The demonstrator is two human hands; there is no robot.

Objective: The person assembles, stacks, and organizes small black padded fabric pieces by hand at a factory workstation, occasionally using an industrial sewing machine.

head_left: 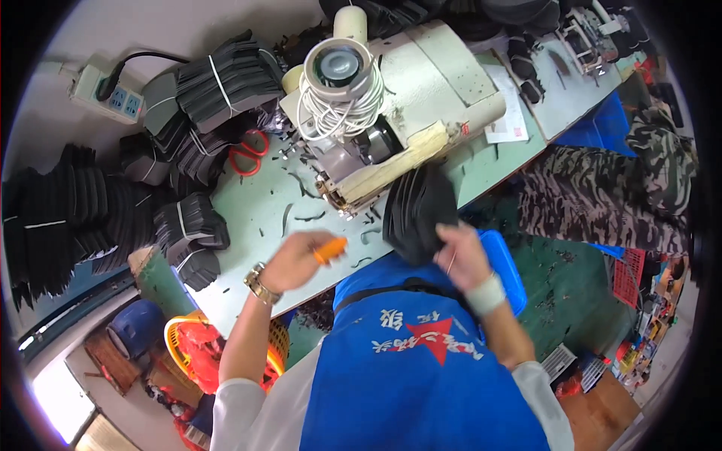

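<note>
My left hand [295, 261] is closed around a short orange tool [331, 249], whose working end I cannot make out. It hovers over the front edge of the pale green table. On the right, a bundle of black, sheet-like curved pieces [420, 214] stands at the table edge, against my blue apron. The fingers of my right hand [462, 255] are pinched at the bundle's right side. A thin pale strand [452, 261] shows at those fingers.
A cream sewing machine [421, 90] with coiled white cable stands beyond the bundle. Red-handled scissors [250, 154] and black scraps lie on the table [256, 203]. Tied black stacks [226, 83] fill the left. A yellow basket [177, 338] and blue bin [505, 270] stand below.
</note>
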